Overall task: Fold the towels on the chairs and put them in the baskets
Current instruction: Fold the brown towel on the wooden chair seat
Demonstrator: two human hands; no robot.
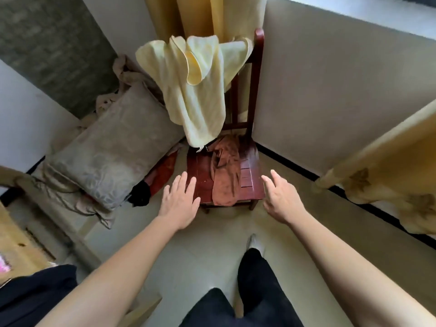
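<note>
A dark red wooden chair (pixel 251 171) stands in the room's corner. A pale yellow towel (pixel 195 90) hangs crumpled over its backrest and reaches down to the seat. A brown towel (pixel 225 171) lies bunched on the seat and droops over the front edge. My left hand (pixel 180 200) hovers at the seat's front left corner, fingers straight and spread, holding nothing. My right hand (pixel 280 199) hovers at the seat's front right corner, also spread and empty. Neither hand touches a towel. No basket is in view.
A grey cushion (pixel 113 152) on a pile of beige bedding sits left of the chair, with red and black cloth (pixel 160 175) beneath. Yellow curtains (pixel 387 171) hang at the right and behind the chair. Tiled floor lies below, with my leg and shoe (pixel 253 241).
</note>
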